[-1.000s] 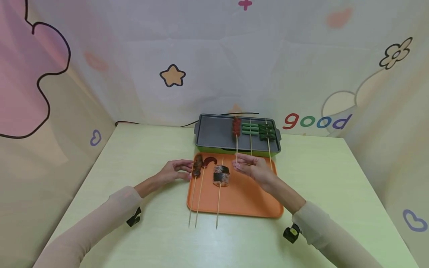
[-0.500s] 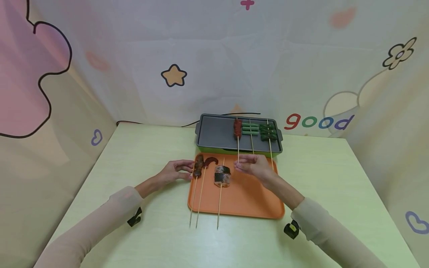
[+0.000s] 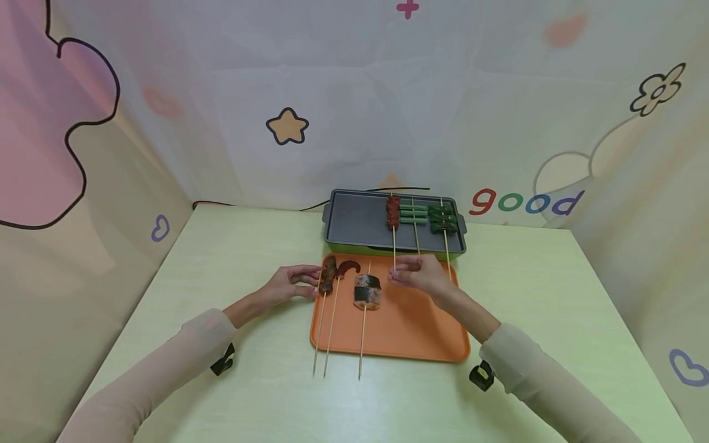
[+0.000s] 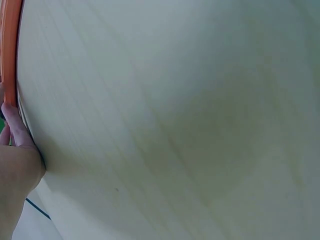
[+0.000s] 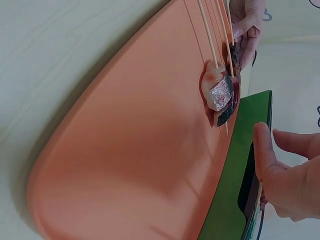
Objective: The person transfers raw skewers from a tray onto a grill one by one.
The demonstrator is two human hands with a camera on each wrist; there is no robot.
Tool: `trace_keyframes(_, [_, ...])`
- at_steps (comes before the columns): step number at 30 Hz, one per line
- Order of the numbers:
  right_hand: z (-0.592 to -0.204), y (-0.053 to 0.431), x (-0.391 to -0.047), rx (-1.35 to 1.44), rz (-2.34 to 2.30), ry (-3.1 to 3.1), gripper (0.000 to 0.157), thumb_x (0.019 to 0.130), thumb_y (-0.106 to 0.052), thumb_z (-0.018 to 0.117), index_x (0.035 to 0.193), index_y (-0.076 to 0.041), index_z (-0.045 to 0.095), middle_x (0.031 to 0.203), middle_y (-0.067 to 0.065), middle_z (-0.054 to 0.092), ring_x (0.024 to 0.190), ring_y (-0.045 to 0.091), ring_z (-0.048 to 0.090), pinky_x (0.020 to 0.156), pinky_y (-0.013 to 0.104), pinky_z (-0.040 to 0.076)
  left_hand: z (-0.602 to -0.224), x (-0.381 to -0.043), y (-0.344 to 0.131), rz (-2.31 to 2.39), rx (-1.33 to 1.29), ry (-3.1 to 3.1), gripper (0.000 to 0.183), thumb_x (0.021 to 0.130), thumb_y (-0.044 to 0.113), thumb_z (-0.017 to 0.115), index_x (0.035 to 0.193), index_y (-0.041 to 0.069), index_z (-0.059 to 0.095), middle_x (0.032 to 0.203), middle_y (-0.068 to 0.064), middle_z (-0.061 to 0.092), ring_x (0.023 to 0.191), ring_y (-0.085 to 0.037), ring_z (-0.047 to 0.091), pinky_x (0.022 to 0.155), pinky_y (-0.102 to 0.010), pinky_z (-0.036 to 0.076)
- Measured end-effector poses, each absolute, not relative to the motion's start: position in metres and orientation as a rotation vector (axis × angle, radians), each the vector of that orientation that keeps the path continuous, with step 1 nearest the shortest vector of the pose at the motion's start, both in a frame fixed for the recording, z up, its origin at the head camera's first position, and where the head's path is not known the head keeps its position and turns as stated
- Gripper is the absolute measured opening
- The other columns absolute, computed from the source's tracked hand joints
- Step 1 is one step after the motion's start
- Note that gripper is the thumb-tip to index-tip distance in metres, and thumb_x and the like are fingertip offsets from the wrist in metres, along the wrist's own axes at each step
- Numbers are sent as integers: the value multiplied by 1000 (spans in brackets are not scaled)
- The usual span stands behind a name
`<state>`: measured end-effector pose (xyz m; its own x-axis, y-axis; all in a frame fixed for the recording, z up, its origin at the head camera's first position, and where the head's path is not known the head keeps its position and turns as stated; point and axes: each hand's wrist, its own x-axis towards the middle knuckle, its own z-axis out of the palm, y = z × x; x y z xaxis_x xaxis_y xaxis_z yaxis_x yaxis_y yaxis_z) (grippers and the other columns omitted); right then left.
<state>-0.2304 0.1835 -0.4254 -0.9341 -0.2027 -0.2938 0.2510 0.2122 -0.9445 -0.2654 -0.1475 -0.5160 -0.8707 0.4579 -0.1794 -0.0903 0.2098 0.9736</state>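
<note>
My right hand [image 3: 421, 274] pinches the lower end of the red meat skewer's stick, over the tray's far edge. That red meat skewer [image 3: 392, 212] lies across the grey-topped grill [image 3: 354, 215], left of a green bean skewer [image 3: 413, 213] and a dark green skewer [image 3: 443, 219]. My left hand [image 3: 290, 283] rests at the left rim of the orange tray [image 3: 415, 332], fingers fairly straight and touching its edge. Beside those fingertips, a brown meat skewer [image 3: 328, 275], a curled dark red skewer [image 3: 348, 266] and a black-banded pale skewer [image 3: 367, 291] lie on the tray.
The tray sits on a pale table [image 3: 249, 394], right up against the grill's green side [image 5: 255, 117]. Several sticks overhang the tray's near edge. A black cord [image 3: 310, 207] runs behind the grill, along a printed cloth backdrop [image 3: 354, 104].
The red meat skewer has settled onto the grill top, with my right hand still at its stick. My left hand has stayed by the tray's rim.
</note>
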Motion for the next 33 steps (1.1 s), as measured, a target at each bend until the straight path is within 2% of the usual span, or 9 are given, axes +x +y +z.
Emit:
trace_keyframes(3, [-424, 188, -225, -2, -1711, 2159, 51, 100, 2, 59, 146, 17, 41, 136, 38, 57, 115, 34, 71, 101, 46, 52, -516, -265, -148, 1698, 345, 2061, 62, 89, -1, 75, 146, -5, 52, 131, -22, 64, 105, -7, 63, 87, -15, 54])
trace_keyframes(5, [-424, 194, -220, -50, -1656, 2179, 53, 101, -3, 60, 148, 15, 42, 138, 35, 57, 122, 36, 67, 104, 47, 51, -516, -265, -148, 1696, 340, 2060, 61, 89, 0, 75, 146, -4, 52, 131, -22, 64, 105, -7, 63, 86, -15, 54])
trace_keyframes(9, [-427, 209, -205, -182, -1594, 2170, 57, 102, -12, 62, 150, 11, 41, 141, 32, 57, 126, 35, 64, 107, 50, 49, -516, -265, -148, 1700, 335, 2056, 61, 89, -1, 75, 146, -4, 52, 132, -22, 63, 105, -7, 63, 86, -15, 54])
trace_keyframes(13, [-431, 227, -187, -266, -1604, 2098, 59, 102, -16, 64, 150, 11, 42, 138, 33, 59, 123, 37, 66, 104, 51, 52, -516, -264, -148, 1701, 351, 2054, 61, 89, 0, 74, 146, -5, 51, 132, -23, 63, 106, -9, 63, 86, -15, 54])
trace_keyframes(16, [-436, 245, -174, -304, -1570, 2083, 58, 102, -18, 64, 148, 11, 44, 133, 33, 62, 117, 32, 70, 99, 44, 57, -516, -264, -148, 1696, 353, 2059, 61, 90, 1, 74, 146, -5, 51, 133, -24, 62, 108, -10, 63, 86, -15, 53])
trace_keyframes(20, [-448, 276, -164, -305, -1514, 2099, 56, 102, -22, 64, 146, 10, 48, 133, 29, 64, 112, 17, 72, 95, 30, 59, -516, -264, -148, 1695, 349, 2061, 61, 90, 1, 75, 146, -4, 51, 134, -25, 62, 110, -12, 63, 86, -15, 54])
trace_keyframes(25, [-465, 319, -165, -204, -1562, 2114, 58, 103, -23, 62, 149, 8, 45, 139, 22, 63, 112, 7, 70, 97, 26, 57, -515, -264, -148, 1696, 355, 2061, 61, 90, 0, 74, 146, -5, 51, 133, -25, 61, 109, -12, 63, 86, -15, 54])
trace_keyframes(28, [-474, 340, -172, -151, -1606, 2129, 58, 105, -23, 60, 151, 8, 42, 135, 12, 68, 111, 6, 71, 96, 25, 57, -515, -264, -148, 1700, 359, 2060, 61, 90, 0, 74, 146, -5, 51, 133, -25, 61, 109, -11, 63, 85, -15, 54])
trace_keyframes(33, [-489, 358, -185, -98, -1617, 2199, 60, 105, -26, 60, 152, 4, 41, 119, -7, 74, 103, 4, 72, 90, 21, 58, -515, -265, -149, 1698, 356, 2050, 62, 90, 1, 75, 146, -4, 51, 132, -23, 62, 108, -10, 62, 86, -16, 54])
